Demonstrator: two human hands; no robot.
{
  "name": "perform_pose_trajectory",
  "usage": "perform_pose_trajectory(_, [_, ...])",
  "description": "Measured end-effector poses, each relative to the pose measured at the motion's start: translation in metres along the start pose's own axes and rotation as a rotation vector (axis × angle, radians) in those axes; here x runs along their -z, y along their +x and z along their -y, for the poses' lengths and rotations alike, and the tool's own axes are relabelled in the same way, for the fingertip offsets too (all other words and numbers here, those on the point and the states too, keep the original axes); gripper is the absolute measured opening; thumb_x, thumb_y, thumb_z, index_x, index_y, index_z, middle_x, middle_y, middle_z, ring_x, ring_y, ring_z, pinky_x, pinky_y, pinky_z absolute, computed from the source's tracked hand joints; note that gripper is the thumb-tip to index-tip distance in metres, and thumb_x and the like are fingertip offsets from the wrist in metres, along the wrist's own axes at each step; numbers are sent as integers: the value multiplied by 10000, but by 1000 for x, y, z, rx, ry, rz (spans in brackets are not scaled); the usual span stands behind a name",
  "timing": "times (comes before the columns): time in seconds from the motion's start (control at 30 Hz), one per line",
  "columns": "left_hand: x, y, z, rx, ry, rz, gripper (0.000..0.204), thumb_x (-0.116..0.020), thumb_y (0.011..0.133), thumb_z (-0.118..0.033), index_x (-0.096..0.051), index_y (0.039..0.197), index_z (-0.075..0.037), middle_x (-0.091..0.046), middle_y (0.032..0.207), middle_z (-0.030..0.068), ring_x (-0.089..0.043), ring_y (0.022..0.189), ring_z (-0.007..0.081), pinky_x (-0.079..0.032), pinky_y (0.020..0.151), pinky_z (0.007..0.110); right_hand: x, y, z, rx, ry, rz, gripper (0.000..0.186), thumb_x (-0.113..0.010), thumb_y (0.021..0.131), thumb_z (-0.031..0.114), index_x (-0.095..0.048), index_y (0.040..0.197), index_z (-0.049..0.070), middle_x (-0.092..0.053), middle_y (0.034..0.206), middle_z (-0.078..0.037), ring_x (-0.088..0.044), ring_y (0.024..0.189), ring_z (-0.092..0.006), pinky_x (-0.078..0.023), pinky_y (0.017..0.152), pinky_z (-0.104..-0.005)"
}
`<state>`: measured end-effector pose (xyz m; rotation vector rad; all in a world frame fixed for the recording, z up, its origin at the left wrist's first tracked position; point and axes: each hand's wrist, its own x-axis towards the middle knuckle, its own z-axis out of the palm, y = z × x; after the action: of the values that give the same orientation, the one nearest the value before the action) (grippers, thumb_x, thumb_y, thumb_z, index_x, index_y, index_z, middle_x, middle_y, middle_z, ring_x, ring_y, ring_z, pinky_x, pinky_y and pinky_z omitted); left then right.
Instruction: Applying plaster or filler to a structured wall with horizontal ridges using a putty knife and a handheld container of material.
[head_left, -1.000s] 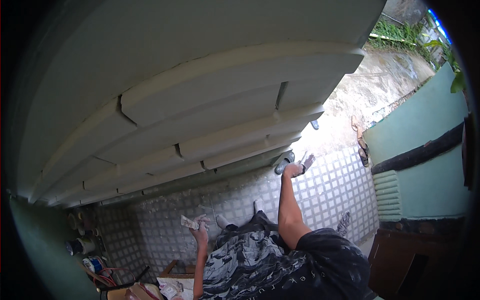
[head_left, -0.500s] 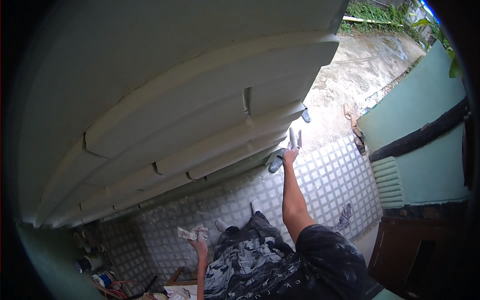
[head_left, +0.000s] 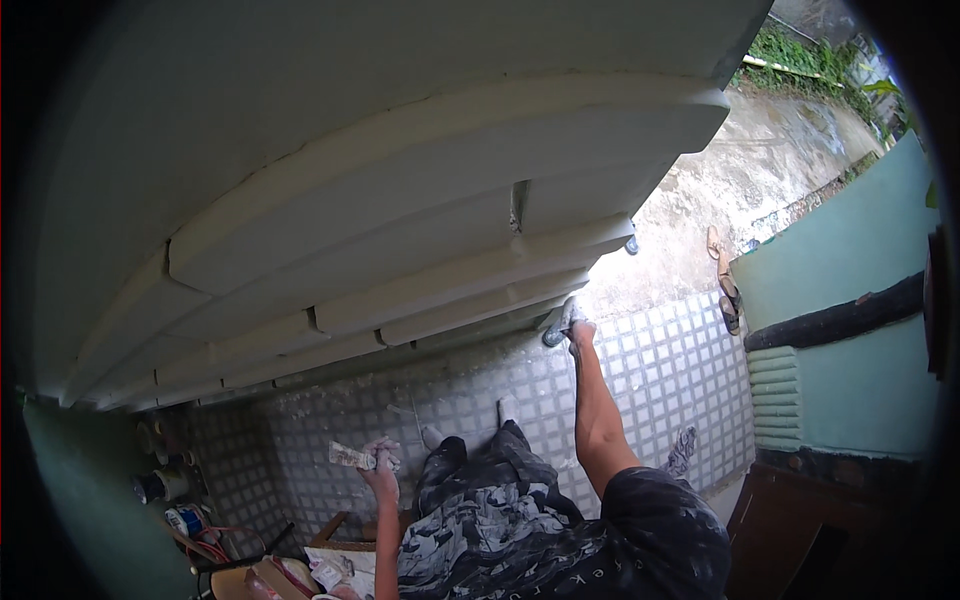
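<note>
My right arm reaches forward to the end of the stepped white wall mouldings (head_left: pixel 600 245). My right hand (head_left: pixel 581 331) is closed around a pale, powder-smeared hand tool (head_left: pixel 570 311). It looks like a putty knife or trowel, but its blade is hard to make out. Whether the tool touches the moulding edge, I cannot tell. Low on the left, my left hand (head_left: pixel 382 462), coated in white powder or filler, is closed on a flat, whitish rectangular piece (head_left: pixel 348 455) with dark marks. That piece is held apart from the wall.
A grey slipper (head_left: pixel 553 335) lies by the wall's end. More footwear (head_left: pixel 729 300) lines the green wall (head_left: pixel 840 240) at right. A crumpled cloth (head_left: pixel 682 452) lies on the checkered tile floor (head_left: pixel 640 385). Containers (head_left: pixel 160 487), cables and a chair with bags (head_left: pixel 335 570) crowd the lower left.
My right hand has come down slightly and turned, so the tool's blade shows less. My left hand with the flat piece has shifted a little left. The view has tilted slightly.
</note>
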<state>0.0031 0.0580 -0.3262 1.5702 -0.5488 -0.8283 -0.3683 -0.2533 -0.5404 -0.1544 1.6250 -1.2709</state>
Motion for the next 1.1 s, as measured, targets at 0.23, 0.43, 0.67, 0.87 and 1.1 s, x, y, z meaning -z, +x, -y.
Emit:
perform_pose_trajectory(0.23, [-3,-1,5,29,22,-32,151,-499,836,11,-572,967,5,-653,800,84,-508,556,77,-407,518,204,-35,-35,-43,-359,-78,862,389,-493,895,49,-520,1274,130,-601,1107,-20,-574,932,-161,-488,742,-332])
perform_pose_trajectory(0.43, [12,-18,18,35,-30,-77,153,-504,820,23,-600,939,8,-650,788,51,-493,558,55,-392,512,195,-72,-99,-64,-324,17,874,517,-463,846,-18,-450,1352,89,-547,1276,-58,-543,1117,-192,-470,845,-325])
perform_pose_trajectory(0.67, [46,-24,25,73,-115,-294,170,-503,818,27,-621,937,-4,-649,808,47,-525,567,64,-420,513,199,-58,-200,-70,181,-712,960,438,-533,874,44,-465,1304,-6,-537,1283,-141,-543,1142,-245,-437,926,-347])
perform_pose_trajectory(0.87, [104,-15,26,8,-210,-359,181,-497,822,-9,-631,943,-16,-662,839,51,-603,674,88,-447,522,211,-99,-246,-84,1120,-639,433,472,-536,893,94,-426,1337,-26,-367,1430,-220,-381,1301,-317,-321,1040,-373])
perform_pose_trajectory(1.1, [198,-3,6,28,-384,-565,179,-510,833,-38,-640,955,-17,-677,872,55,-628,759,104,-454,540,220,-176,-276,-157,1326,-1412,1338,197,-561,819,120,-620,925,-36,-620,946,-269,-583,908,-432,-465,722,-481])
